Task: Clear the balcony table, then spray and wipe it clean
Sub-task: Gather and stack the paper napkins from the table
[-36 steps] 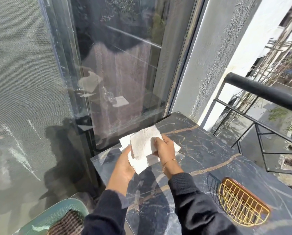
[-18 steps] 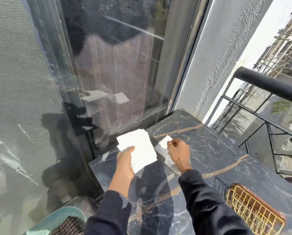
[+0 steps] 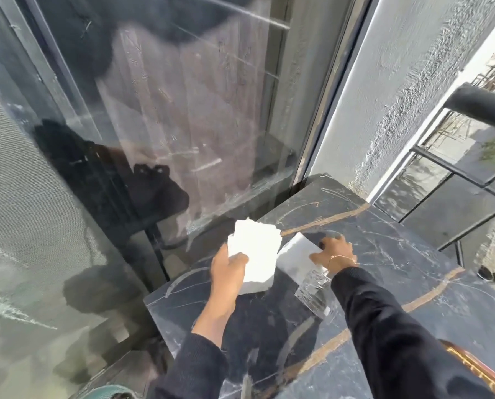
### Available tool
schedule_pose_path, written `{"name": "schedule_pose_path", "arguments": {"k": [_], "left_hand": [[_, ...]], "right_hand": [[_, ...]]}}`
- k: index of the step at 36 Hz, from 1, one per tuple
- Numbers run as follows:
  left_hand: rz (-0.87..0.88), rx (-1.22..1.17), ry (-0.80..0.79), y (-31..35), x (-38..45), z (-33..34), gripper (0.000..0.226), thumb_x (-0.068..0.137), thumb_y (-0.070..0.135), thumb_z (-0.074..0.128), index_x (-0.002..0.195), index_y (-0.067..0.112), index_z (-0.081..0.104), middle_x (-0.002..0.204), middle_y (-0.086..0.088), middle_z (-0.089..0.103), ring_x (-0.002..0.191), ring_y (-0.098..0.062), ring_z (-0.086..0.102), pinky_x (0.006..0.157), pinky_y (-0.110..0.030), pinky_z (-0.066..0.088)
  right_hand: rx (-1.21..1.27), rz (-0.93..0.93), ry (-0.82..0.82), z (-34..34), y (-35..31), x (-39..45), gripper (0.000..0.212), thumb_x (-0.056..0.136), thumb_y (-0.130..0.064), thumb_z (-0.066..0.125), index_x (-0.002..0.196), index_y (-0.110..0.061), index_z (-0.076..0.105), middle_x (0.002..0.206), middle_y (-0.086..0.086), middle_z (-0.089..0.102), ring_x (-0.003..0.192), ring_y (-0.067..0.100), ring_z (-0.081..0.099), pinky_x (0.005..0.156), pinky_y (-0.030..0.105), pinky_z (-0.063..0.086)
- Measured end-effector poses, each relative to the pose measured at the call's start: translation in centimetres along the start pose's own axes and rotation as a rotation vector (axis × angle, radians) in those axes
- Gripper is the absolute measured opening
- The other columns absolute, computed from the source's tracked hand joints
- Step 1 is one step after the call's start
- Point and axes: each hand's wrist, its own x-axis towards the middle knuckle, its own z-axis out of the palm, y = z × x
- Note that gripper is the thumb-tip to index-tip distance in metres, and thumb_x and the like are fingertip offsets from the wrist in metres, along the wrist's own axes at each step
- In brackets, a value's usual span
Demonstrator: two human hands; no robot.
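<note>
The balcony table [image 3: 390, 254] has a black marble top with tan veins. My left hand [image 3: 229, 269] holds a stack of white paper napkins [image 3: 256, 251] just above the table's left corner. My right hand [image 3: 334, 250] presses a single white napkin [image 3: 296, 253] flat on the marble beside the stack, fingers spread over its far edge. A wet, shiny patch [image 3: 312, 295] lies on the marble near my right wrist.
A gold wire basket [image 3: 476, 367] sits on the table at the lower right edge. A glass door [image 3: 183, 125] stands right behind the table. A black metal railing [image 3: 482, 108] runs at right. A teal chair rim [image 3: 108, 391] shows at bottom left.
My hands have separated: the right pulled one napkin from the stack and laid it on the marble, moving right. The left keeps the stack. The view shifted closer.
</note>
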Motion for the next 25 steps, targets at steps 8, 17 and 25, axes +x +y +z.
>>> {"name": "schedule_pose_path", "arguments": {"k": [8,17,25], "left_hand": [[-0.015,-0.061,-0.038,-0.3,0.3,0.0,0.027,0.091,0.003,0.049,0.113,0.019,0.054,0.094,0.011,0.063,0.084,-0.004,0.060,0.058,-0.018,0.043],[0.033,-0.132,-0.031,1.0,-1.5,-1.2,0.025,0.092,0.007,0.053,0.110,0.024,0.057,0.093,0.014,0.067,0.086,-0.006,0.065,0.058,-0.019,0.049],[0.080,-0.351,-0.013,2.4,-4.6,-3.3,0.018,0.088,0.011,0.055,0.092,0.027,0.061,0.072,0.025,0.070,0.083,0.000,0.062,0.070,-0.022,0.037]], "right_hand": [[0.045,-0.016,0.006,0.8,-0.1,0.9,0.040,0.082,-0.025,0.065,0.120,-0.014,0.057,0.131,0.015,0.050,0.124,0.034,0.045,0.101,0.045,0.043],[0.316,-0.034,0.093,0.5,-0.2,-0.4,0.025,0.085,-0.012,0.051,0.104,-0.006,0.067,0.108,0.015,0.065,0.103,0.031,0.059,0.086,0.032,0.046],[0.508,-0.147,0.333,-3.6,-0.5,-3.9,0.013,0.086,-0.014,0.056,0.091,-0.004,0.061,0.082,0.008,0.054,0.082,0.024,0.051,0.076,0.031,0.042]]}}
